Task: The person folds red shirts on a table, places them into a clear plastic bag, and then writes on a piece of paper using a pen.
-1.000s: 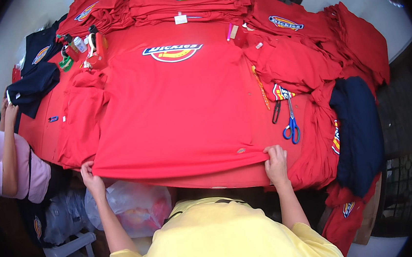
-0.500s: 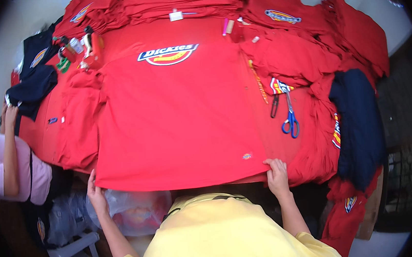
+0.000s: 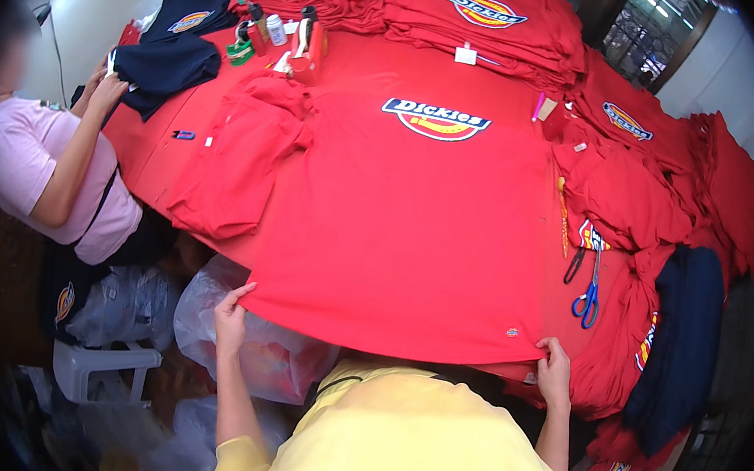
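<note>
A red T-shirt (image 3: 413, 241) lies spread flat on the table, with a large printed logo toward its far part and a small emblem near the right end of its hem. My left hand (image 3: 231, 320) pinches the hem's left corner at the table's front edge. At the right corner, my right hand (image 3: 554, 374) grips the hem between thumb and fingers. The hem stretches fairly straight between both hands. Blue-handled scissors (image 3: 587, 300) lie right of the shirt, beside a small black tool (image 3: 574, 266) and a yellow tape (image 3: 563, 219).
Stacks of red shirts (image 3: 479, 16) line the far and right sides. A dark navy garment (image 3: 687, 343) hangs at the right edge. A tape dispenser (image 3: 307, 51) and bottles stand far left. A co-worker in pink (image 3: 52, 165) handles a navy shirt (image 3: 167, 73). Plastic bags (image 3: 251, 336) sit below.
The view has turned left, so the table appears rotated and more of the co-worker shows. Both my hands still hold the hem corners of the red T-shirt.
</note>
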Available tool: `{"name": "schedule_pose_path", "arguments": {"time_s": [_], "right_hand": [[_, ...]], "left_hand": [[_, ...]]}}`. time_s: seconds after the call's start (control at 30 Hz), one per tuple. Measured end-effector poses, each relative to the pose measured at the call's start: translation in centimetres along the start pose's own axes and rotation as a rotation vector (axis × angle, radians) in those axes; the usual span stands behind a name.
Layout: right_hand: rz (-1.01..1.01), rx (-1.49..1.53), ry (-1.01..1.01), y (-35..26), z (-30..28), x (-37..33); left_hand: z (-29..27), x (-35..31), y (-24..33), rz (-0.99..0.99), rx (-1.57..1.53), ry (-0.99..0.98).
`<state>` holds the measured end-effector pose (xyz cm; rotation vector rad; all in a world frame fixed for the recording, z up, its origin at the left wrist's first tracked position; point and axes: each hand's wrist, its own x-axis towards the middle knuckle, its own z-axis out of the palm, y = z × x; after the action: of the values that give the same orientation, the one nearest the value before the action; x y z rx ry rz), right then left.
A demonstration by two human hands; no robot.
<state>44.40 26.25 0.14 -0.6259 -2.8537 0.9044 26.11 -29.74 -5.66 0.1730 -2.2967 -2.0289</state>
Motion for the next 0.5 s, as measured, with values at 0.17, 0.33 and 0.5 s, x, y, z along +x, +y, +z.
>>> {"name": "schedule_pose_path", "arguments": {"time_s": [0.17, 0.33, 0.5], "right_hand": [[0.259, 0.787, -0.394, -0.7, -8.3, -1.2], [-1.166, 1.21, -0.969, -4.7, -21.1, 3.4], [-0.538, 0.869, 0.311, -16.0, -17.5, 18.3]], "left_hand": [[-3.4, -2.8, 6.1, -0.139, -0.332, -0.203], [-9.1, 1.5, 20.6, 0.695, -0.785, -1.422], [3.6, 16.3, 27.5, 0.562, 0.024, -0.107]]}}
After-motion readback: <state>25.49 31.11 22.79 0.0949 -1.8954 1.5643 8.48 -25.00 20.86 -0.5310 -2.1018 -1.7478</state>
